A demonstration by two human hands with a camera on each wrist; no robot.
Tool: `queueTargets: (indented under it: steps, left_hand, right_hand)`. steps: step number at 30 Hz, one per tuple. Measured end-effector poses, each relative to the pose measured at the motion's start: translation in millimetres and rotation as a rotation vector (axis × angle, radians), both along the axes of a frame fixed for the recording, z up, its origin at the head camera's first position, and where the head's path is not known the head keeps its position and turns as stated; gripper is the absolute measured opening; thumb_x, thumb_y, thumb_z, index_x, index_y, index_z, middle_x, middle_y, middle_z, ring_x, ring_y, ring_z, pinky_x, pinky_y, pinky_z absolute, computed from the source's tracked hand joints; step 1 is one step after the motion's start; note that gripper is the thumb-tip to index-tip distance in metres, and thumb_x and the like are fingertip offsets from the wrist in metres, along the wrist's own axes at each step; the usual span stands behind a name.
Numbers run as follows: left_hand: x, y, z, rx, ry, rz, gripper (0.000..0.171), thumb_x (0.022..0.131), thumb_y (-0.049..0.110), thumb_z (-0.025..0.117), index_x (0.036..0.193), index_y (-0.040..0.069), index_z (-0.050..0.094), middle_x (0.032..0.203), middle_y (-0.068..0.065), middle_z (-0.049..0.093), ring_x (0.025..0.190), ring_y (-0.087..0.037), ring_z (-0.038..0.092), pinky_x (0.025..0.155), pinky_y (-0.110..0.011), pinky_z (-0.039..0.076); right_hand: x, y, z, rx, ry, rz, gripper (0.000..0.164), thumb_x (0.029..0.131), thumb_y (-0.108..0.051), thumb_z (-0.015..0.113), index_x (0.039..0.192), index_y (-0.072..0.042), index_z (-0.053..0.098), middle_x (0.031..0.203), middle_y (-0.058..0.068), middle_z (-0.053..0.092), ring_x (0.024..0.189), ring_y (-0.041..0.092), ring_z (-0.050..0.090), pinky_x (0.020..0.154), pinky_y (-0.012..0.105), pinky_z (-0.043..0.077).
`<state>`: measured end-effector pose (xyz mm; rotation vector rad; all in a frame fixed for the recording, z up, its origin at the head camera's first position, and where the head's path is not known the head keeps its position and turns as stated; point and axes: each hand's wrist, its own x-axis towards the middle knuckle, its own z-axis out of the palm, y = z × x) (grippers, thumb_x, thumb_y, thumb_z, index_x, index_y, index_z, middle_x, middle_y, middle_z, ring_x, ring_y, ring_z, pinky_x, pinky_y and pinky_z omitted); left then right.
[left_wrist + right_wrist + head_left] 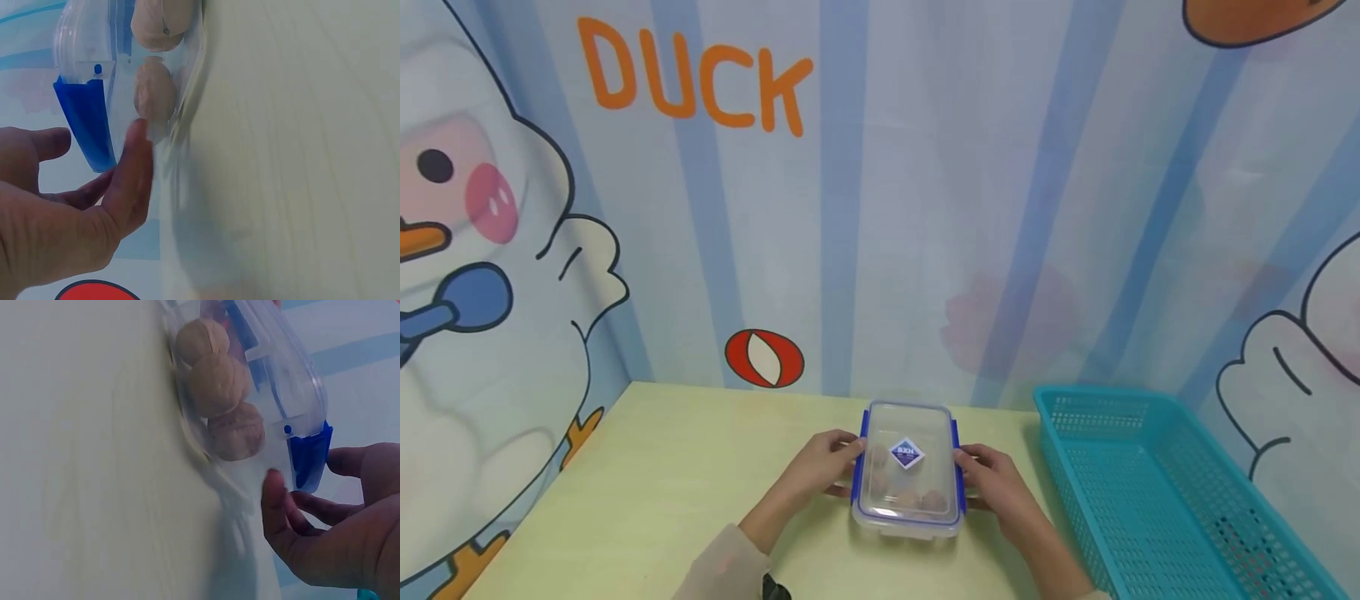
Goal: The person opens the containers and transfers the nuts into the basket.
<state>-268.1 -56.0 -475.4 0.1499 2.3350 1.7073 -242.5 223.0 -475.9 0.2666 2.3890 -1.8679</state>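
Note:
A clear plastic food container [904, 492] with a blue-edged lid and a diamond-shaped label [906, 453] sits on the table in front of me. Several walnuts [215, 384] show through its walls. My left hand [820, 467] holds the container's left side, thumb on top and fingers bent around the blue side latch [90, 122]. On the opposite side, my right hand [996, 483] has its thumb against the other blue latch [309, 456], with fingers curled below it. Both latches slant outward from the walls in the wrist views.
A turquoise plastic basket [1075, 483] stands to the right of the container. The pale yellow table [647, 475] ends at a striped curtain [895, 208] printed with cartoon ducks.

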Motion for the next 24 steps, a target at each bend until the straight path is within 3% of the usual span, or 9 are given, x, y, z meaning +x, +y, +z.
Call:
queueTargets:
  steps: [5,10,18,24]
  left_hand:
    - [-7.0,0.7,-6.2,0.017,0.005,-0.014,0.058,0.108,0.039,0.063,0.146,-0.003,0.055,0.115,-0.013,0.069,0.097,-0.024,0.072,0.074,-0.039,0.065]
    - [-9.0,-2.5,-10.1,0.063,-0.048,-0.025,0.056,0.106,0.036,0.067,0.145,-0.003,0.053,0.117,-0.013,0.068,0.099,-0.024,0.072,0.074,-0.040,0.065]
    - [-10.1,-2.8,-8.9,0.106,-0.121,-0.026,0.055,0.106,0.043,0.064,0.139,0.000,0.053,0.120,-0.014,0.067,0.099,-0.026,0.070,0.074,-0.038,0.064]
    - [-13.5,-0.2,-9.8,0.102,-0.141,-0.009,0.045,0.107,0.040,0.063,0.132,0.003,0.054,0.117,-0.014,0.065,0.097,-0.027,0.068,0.070,-0.036,0.063]
  right_hand:
    - [-11.8,-2.9,-4.8,-0.054,-0.010,-0.022,0.040,0.110,-0.034,0.059,0.127,0.003,0.061,0.102,0.014,0.068,0.085,0.024,0.067,0.069,0.036,0.060]
    - [-16.1,-5.1,-11.0,-0.128,-0.047,-0.005,0.039,0.110,-0.038,0.058,0.116,0.001,0.059,0.100,0.012,0.067,0.085,0.024,0.066,0.069,0.036,0.058]
    - [-23.0,-5.3,-20.6,-0.188,-0.079,0.058,0.060,0.111,-0.045,0.050,0.140,0.007,0.053,0.119,0.019,0.068,0.099,0.027,0.069,0.083,0.041,0.060]
    - [-26.6,-8.2,-21.1,-0.230,-0.056,0.060,0.046,0.112,-0.039,0.049,0.129,0.003,0.058,0.113,0.015,0.068,0.095,0.026,0.068,0.080,0.039,0.059]
